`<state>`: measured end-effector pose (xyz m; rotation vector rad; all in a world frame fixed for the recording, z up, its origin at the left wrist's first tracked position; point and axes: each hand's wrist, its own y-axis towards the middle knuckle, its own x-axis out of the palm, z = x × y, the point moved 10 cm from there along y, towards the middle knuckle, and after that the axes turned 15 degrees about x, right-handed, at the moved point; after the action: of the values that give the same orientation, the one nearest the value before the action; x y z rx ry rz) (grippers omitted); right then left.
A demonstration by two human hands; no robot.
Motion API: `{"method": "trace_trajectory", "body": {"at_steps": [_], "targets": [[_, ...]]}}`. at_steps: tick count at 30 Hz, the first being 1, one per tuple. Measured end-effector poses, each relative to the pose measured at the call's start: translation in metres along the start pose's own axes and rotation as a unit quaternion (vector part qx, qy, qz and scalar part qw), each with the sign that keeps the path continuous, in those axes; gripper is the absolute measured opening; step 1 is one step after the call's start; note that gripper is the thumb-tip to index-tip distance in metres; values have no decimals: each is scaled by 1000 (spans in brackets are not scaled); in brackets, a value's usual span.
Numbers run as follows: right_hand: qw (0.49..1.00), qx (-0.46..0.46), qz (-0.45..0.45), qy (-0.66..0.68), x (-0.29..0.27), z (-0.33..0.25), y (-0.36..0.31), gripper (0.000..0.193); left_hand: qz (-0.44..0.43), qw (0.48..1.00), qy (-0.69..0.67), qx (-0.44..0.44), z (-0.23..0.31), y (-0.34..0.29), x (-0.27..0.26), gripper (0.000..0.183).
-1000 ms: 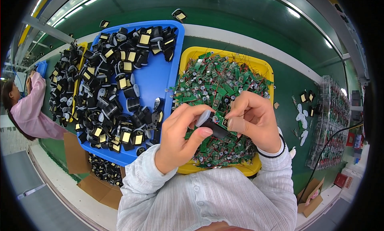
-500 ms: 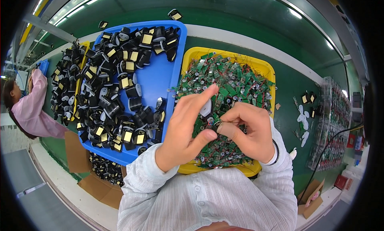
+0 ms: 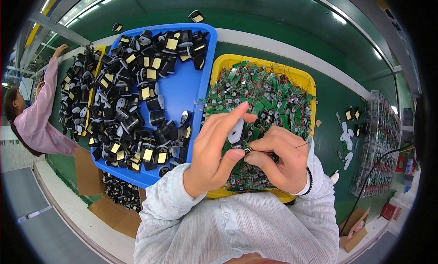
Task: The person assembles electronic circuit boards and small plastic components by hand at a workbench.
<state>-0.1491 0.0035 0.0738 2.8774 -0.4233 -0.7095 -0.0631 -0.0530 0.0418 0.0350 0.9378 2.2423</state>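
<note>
hands: left hand point(image 3: 214, 150) and right hand point(image 3: 280, 159) pinch small part point(image 3: 236, 130) | over yellow tray point(image 3: 301, 79)

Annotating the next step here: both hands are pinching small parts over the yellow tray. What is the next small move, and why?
Probably press the small green circuit board into the grey oval plastic shell. The left hand holds the shell between thumb and fingers, the right hand pinches the board at the shell's lower edge, and the two appear to just meet above the yellow plastic tray.
</note>
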Motion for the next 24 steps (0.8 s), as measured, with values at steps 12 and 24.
{"method": "trace_trajectory", "body": {"at_steps": [12, 24], "targets": [[999, -34, 10, -27, 1, -3, -2, 19, 5, 995, -100, -4, 1, 3, -1, 48], [995, -59, -22, -79, 8, -10, -5, 23, -24, 985, -168, 6, 0, -2, -1, 42]]}}
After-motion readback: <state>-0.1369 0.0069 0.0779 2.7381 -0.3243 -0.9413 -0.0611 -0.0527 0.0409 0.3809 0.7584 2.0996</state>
